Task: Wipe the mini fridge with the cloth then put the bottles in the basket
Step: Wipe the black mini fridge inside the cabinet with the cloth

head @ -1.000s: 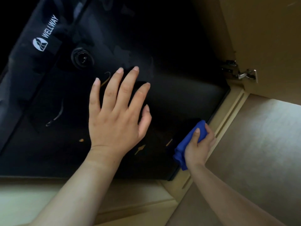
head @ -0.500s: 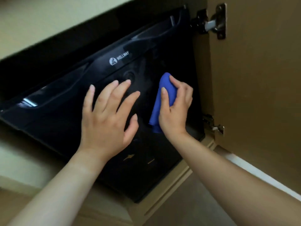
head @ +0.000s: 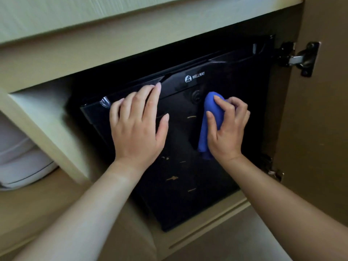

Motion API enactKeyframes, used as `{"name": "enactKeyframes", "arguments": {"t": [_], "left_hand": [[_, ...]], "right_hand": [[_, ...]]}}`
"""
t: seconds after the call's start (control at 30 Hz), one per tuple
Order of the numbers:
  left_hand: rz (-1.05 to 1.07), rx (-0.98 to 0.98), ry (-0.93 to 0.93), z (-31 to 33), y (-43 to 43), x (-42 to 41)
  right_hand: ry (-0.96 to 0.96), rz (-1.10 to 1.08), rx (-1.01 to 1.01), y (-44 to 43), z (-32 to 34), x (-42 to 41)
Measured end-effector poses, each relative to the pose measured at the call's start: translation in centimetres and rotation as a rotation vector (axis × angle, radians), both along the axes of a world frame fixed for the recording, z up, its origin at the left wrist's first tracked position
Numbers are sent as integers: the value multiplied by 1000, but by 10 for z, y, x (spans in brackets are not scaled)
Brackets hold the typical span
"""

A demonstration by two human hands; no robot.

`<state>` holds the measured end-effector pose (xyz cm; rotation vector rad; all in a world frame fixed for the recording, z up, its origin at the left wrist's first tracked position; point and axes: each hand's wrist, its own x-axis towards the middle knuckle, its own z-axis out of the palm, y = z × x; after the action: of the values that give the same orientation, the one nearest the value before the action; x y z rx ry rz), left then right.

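A black mini fridge with a WELLWAY logo sits closed inside a wooden cabinet bay. My left hand lies flat on its door, fingers straight and reaching up to the glossy top strip. My right hand grips a bunched blue cloth and holds it against the door, just right of a round lock. Small pale marks dot the door's lower half. No bottles or basket are in sight.
The brown cabinet door stands open at the right, with a metal hinge near its top and another lower down. A pale wooden partition borders the fridge on the left, with a white round object beyond it.
The view has lifted from the door's lower part to the whole fridge. My right hand carried the cloth from the lower right corner up beside the lock. My left hand slid up to the top strip.
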<state>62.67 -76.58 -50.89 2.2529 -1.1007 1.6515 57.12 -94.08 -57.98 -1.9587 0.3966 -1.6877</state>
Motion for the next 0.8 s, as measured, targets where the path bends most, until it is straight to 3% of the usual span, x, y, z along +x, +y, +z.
{"name": "enactKeyframes", "arguments": {"t": [0.2,0.4,0.63,0.8], "left_hand": [[15,-108,-40,-7,-12,5],[53,-137,-92,-11,-17,11],[48,-127,-93,-8,-18,10],[66,-128,-116,-8,-18,11]], "right_hand": [[-206,-103,179,-5,37,11],[-75,22,-112,-16,-7,6],[-235,-126,199,-22,37,14],[-108,12,-138,-18,6,8]]}}
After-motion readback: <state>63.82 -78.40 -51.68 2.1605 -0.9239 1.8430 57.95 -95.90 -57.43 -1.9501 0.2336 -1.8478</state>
